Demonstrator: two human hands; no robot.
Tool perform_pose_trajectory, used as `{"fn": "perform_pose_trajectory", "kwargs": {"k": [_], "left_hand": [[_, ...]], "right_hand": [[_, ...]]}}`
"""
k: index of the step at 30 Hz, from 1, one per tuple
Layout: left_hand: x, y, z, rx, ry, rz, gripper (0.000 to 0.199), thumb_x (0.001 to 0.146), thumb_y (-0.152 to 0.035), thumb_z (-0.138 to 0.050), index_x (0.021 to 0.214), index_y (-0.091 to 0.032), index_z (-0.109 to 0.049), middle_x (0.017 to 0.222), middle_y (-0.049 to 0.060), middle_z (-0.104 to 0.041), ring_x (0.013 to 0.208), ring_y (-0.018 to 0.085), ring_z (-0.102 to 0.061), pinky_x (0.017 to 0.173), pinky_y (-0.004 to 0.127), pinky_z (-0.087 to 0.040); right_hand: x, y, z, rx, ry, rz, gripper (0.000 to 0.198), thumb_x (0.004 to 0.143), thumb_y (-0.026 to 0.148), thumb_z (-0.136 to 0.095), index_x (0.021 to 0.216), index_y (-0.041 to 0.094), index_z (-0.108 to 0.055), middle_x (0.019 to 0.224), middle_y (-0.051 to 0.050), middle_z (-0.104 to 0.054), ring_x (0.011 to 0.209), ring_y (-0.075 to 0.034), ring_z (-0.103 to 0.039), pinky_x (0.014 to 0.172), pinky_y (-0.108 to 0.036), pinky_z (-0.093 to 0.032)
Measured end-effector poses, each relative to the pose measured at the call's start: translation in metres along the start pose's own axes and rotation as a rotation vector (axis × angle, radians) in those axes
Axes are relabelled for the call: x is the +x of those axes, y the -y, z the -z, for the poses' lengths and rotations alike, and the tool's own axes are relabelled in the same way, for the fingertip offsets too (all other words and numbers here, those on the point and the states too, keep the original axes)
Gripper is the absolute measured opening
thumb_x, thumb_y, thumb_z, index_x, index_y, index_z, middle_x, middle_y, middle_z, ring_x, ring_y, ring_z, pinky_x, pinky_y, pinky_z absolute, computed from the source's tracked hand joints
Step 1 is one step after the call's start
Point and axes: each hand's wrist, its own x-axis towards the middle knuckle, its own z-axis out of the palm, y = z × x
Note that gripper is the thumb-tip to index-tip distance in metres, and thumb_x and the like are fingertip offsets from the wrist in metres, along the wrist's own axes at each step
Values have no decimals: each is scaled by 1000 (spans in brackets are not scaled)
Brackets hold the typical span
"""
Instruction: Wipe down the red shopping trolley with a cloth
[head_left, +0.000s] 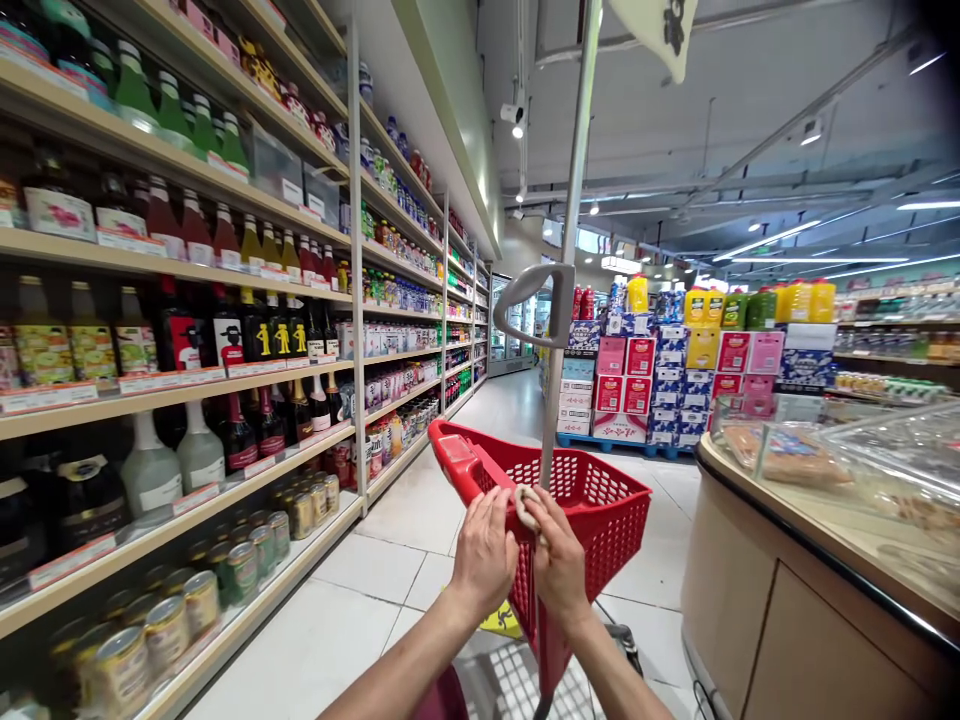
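Observation:
A red plastic shopping cart (615, 500) with a perforated basket stands right in front of me. My left hand (486, 552) is closed over its near rim, fingers together and bent over the edge. Close beside it, my right hand (556, 555) grips a small pale cloth (527, 508) against the same rim. A metal pole (571, 220) rises from the cart next to my right hand. It carries a grey loop handle (555, 305) above the basket. My palms face down, so the undersides of the fingers are hidden.
Shelves (180, 383) of bottles and cans run along the left. To the right, a curved display counter (795, 600) stands close to the cart. Stacked drink cartons (637, 380) rest on a blue pallet (611, 442) ahead. White floor tiles (390, 555) stretch between shelves and cart.

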Motion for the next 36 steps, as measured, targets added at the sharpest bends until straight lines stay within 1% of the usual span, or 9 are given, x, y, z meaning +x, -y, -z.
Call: {"fn": "perform_pose_trajectory", "kwargs": {"k": [5,9,12,17,21,25,28,31,36], "left_hand": [[18,7,-1,-63,33,28,49,78,-15,-33,128,-14,-34,127,10,-49,117,18,-43,101,41,-31],[34,19,-9,98,113,133,37,84,-23,-32,116,-14,-48,130,11,-46,124,22,-34,101,51,-25],[35,11,-16,116,155,85,35,86,-24,-31,113,-16,-52,126,9,-50,123,20,-36,101,49,-26],[43,3,-13,72,208,-79,36,87,-29,-32,118,-22,-49,127,5,-50,121,18,-38,104,50,-20],[55,25,-10,156,105,191,38,88,-34,-30,116,-21,-51,130,8,-46,124,24,-34,99,59,-19],[52,28,-12,137,94,219,36,86,-38,-33,112,-23,-54,125,6,-52,120,25,-37,98,63,-15],[48,14,-13,96,115,198,35,85,-37,-36,113,-24,-53,125,6,-51,120,25,-37,99,64,-12],[45,1,-15,52,140,178,36,85,-37,-37,114,-22,-52,126,6,-50,120,25,-36,99,64,-10],[42,-15,-22,11,156,122,37,84,-39,-40,116,-23,-49,127,5,-49,121,24,-35,101,61,-10]], "right_hand": [[12,-12,20,9,16,-47,42,77,7,-33,108,22,-58,119,-7,-54,111,-18,-50,93,-40,-44],[22,-3,27,37,49,14,42,74,5,-34,102,22,-61,116,-6,-57,108,-17,-52,91,-36,-46],[30,-2,34,-35,104,49,44,72,5,-34,101,23,-62,117,-5,-57,109,-17,-52,93,-37,-44],[40,-36,66,-156,-8,-77,38,72,10,-37,93,24,-65,104,-3,-64,97,-18,-59,83,-36,-50],[43,-57,88,-183,20,-76,35,71,11,-37,84,25,-66,104,-2,-64,92,-17,-61,76,-33,-52],[48,-42,80,-254,24,-91,36,70,8,-35,85,23,-64,105,-3,-63,94,-18,-60,79,-36,-50],[51,-21,61,-305,120,27,38,70,5,-36,89,24,-63,109,-3,-61,101,-19,-56,87,-39,-44],[50,-21,56,-377,167,102,36,72,5,-37,89,23,-64,109,-5,-60,105,-21,-52,90,-41,-40],[47,-49,77,-483,25,-84,35,73,8,-36,89,21,-64,112,-7,-58,105,-22,-51,89,-44,-38]]}}
